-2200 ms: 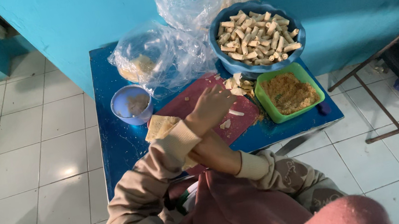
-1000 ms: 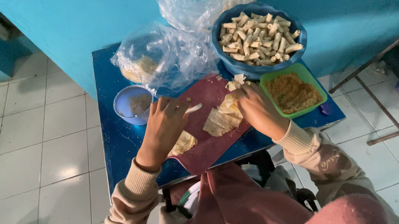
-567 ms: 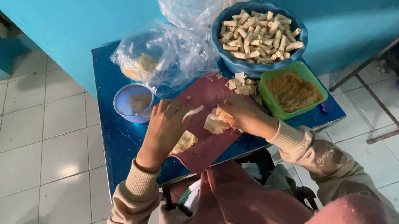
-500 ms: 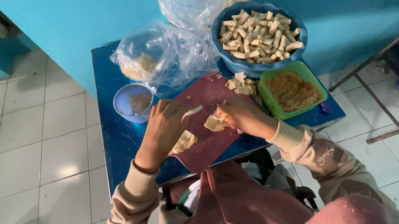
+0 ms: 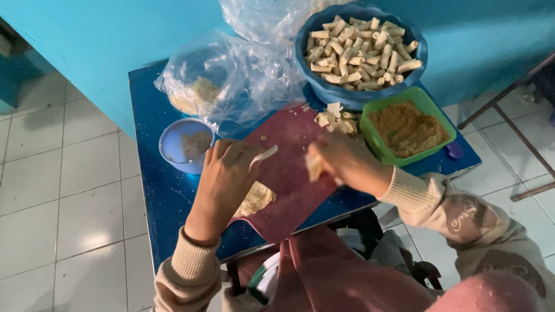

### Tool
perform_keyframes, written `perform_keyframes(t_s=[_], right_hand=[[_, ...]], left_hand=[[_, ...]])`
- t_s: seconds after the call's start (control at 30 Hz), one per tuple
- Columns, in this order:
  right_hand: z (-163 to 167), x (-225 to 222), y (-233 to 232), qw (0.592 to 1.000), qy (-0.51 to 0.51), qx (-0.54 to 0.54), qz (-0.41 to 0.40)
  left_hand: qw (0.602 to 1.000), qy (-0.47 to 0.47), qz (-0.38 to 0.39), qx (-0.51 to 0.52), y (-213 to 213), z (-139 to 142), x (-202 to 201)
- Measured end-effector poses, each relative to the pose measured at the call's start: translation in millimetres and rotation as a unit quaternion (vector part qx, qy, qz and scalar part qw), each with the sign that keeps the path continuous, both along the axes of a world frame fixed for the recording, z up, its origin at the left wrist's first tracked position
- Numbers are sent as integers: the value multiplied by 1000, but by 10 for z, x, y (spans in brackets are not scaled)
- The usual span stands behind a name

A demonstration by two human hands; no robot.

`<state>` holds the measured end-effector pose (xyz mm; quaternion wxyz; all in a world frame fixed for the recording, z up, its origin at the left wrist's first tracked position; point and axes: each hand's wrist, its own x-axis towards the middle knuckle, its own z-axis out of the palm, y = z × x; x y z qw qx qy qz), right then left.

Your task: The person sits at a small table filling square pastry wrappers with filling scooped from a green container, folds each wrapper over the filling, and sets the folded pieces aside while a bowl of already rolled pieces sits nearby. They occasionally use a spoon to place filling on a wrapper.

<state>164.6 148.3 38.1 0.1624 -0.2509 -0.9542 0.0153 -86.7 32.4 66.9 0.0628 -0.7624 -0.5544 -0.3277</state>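
A: Hands first. Our left hand (image 5: 226, 178) lies on the dark red cutting board (image 5: 288, 176), its fingers curled round a small pale spatula (image 5: 264, 155) whose tip sticks out toward the far edge of the bench (image 5: 159, 196).

B: And the right hand (image 5: 341, 161)?

A: Its fingers are pinched shut on a small pale wrapper piece (image 5: 313, 167), held just over the board's right half. How it is folded we cannot tell; the fingers hide most of it.

B: What lies nearest between the two?

A: A flat wrapper sheet (image 5: 255, 200) sits on the board just under our left palm, toward the near edge of the bench. Its long axis runs slantwise, from the near-left up toward the board's middle. Our left hand is touching it or nearly so; the right is apart from it, across the board.

B: And the filling?

A: The green tray of brown crumbly filling (image 5: 405, 129) stands at the right edge of the bench, just beside our right hand, so the right is the nearer one. Behind it, at the far right corner, is the blue bowl of finished rolls (image 5: 357, 52). A small blue cup (image 5: 187, 146) stands left of the board near our left hand, with clear plastic bags (image 5: 229, 75) behind it.
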Motion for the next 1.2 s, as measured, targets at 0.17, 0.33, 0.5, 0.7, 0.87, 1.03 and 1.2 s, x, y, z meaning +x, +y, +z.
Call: perform_keyframes(t_s=[0.17, 0.33, 0.5, 0.7, 0.87, 1.03, 1.2], right_hand=[[201, 210, 95, 974, 45, 193, -106], [127, 192, 20, 980, 26, -156, 123], [132, 181, 177, 995, 64, 77, -1], [172, 224, 237, 998, 61, 0, 17], [93, 176, 351, 983, -42, -142, 109], [101, 188, 365, 989, 32, 138, -37], [39, 111, 389, 974, 21, -215, 65]], left_hand=[[1000, 8, 15, 5, 39, 43, -16], [1000, 2, -15, 1, 33, 24, 19], [1000, 1, 10, 0, 26, 13, -4], [1000, 8, 3, 4, 47, -8, 24], [1000, 3, -10, 16, 42, -3, 50], [1000, 8, -5, 19, 48, 25, 98], [998, 14, -25, 57, 21, 110, 135]])
